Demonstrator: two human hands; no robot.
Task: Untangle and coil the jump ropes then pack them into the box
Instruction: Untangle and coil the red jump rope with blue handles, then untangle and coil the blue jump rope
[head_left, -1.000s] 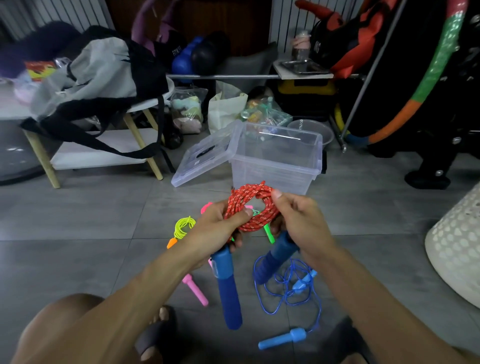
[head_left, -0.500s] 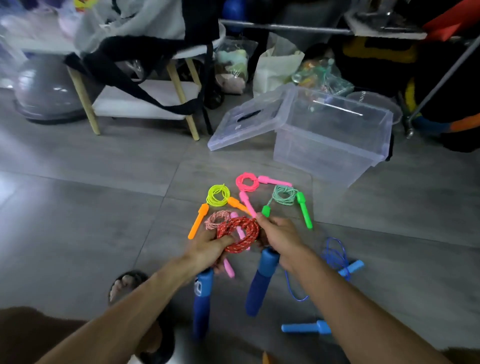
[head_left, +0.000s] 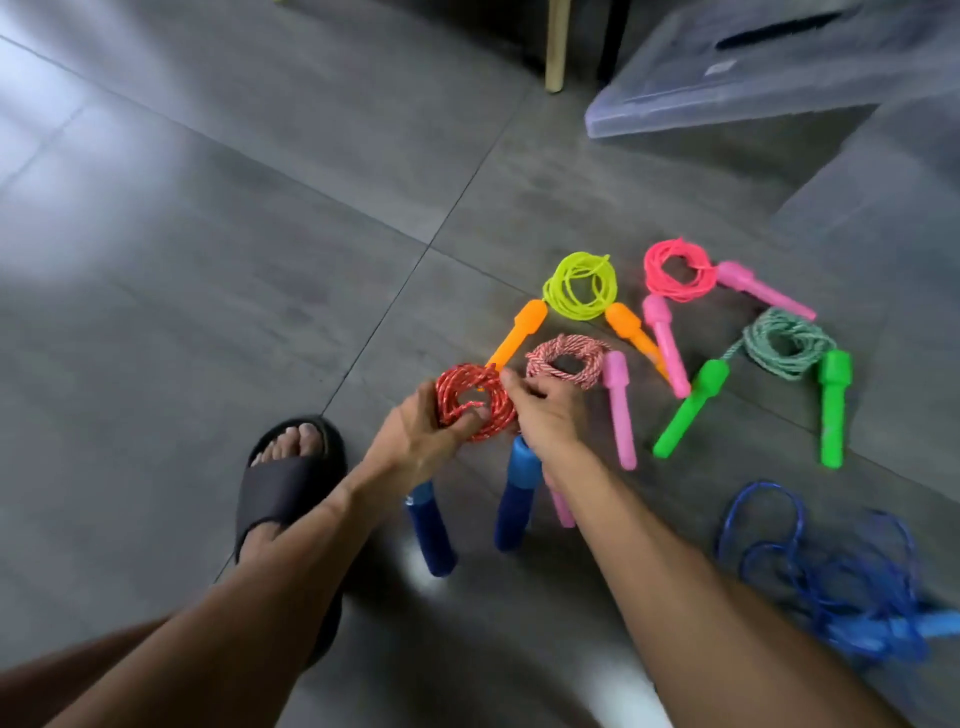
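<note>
Low over the grey floor, my left hand (head_left: 415, 441) grips the coiled red speckled rope (head_left: 470, 400), thumb through its middle. My right hand (head_left: 545, 415) pinches the coil's right side. Its two dark blue handles (head_left: 514, 504) hang down to the floor. Coiled ropes lie beyond: a pink-and-white one (head_left: 569, 361), a yellow one with orange handles (head_left: 582, 285), a pink one (head_left: 675, 270) and a green one (head_left: 787, 348). A loose tangled blue rope (head_left: 831, 571) lies at the right. The clear box lid (head_left: 727, 67) shows at top right.
My foot in a dark slide sandal (head_left: 291, 478) rests left of the hands. A wooden table leg (head_left: 557, 47) stands at the top. The clear box's side (head_left: 893, 171) fills the right upper corner, blurred.
Both hands have brought the red coil down from in front of the box to the floor beside the other coiled ropes. The view has tilted downward.
</note>
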